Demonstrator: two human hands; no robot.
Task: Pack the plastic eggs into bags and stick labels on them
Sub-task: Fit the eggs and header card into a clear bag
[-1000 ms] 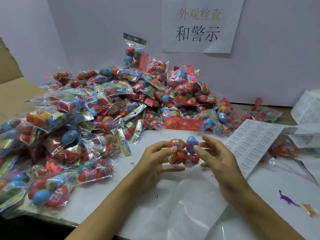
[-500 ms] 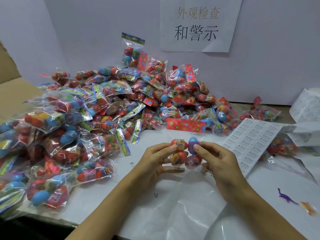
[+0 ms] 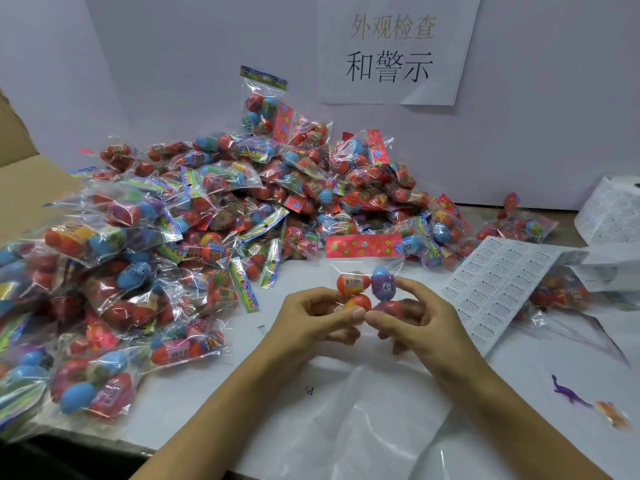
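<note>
**Both hands on one bag of eggs at mid-worktop**

The left hand (image 3: 311, 318) and the right hand (image 3: 420, 318) meet just above the white worktop (image 3: 194, 414), thumbs almost touching, and hold between them a clear bag of plastic eggs (image 3: 367, 289). Each grip is closed on that bag — fingers curled round its lower half, thumbs pressed on the near side. Four eggs show inside it: an orange one and a blue-and-purple one marked "6+" on top, an orange-red one and a purple-and-red one below. The bag's red flowered header card (image 3: 363, 244) stands up on the far side of the hands.

To the left and far side a big pile of filled bags (image 3: 180, 237) covers the worktop, heaped against the pale back wall. A cardboard box (image 3: 20, 188) sits at the far left edge. On the right lies a sheet of labels (image 3: 498, 289), tilted, its near end just beside the right hand; more label sheets (image 3: 609, 209) lie at the far right. Loose clear plastic film (image 3: 374, 420) lies near, under the wrists. A small purple toy dinosaur (image 3: 568, 394) and an orange one (image 3: 613, 414) — blurred — rest at the near right. A paper sign (image 3: 391, 50) with Chinese characters hangs on the wall.
</note>
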